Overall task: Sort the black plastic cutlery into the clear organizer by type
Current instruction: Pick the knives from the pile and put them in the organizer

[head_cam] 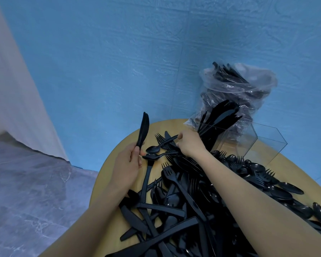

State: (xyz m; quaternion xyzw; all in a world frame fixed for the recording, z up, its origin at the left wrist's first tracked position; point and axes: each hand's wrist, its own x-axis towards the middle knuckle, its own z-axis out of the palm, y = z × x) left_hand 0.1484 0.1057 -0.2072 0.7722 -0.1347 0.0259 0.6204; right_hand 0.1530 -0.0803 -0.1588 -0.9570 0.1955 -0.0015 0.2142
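Left hand (127, 164) fingers grip knife bundle (143, 129), blades pointing up. Right hand (188, 143) fingers pinch spoon (160, 145) handle; bowl points left toward bundle.

Held knives: a bundle of black plastic knives (142, 131) stands upright in the left hand (127, 165), blades up, gripped at the handle ends.
Pinched spoons: two black plastic spoons (160, 145) lie flat, bowls toward the left hand, handles ending at the right hand (188, 143), which pinches them.
Pile: a loose heap of black plastic forks, spoons and knives (185, 204) sprawls under both forearms.
Organizer: the clear square-walled plastic organizer (248, 141) stands just beyond the right hand; its nearest compartment holds upright black cutlery (218, 117).
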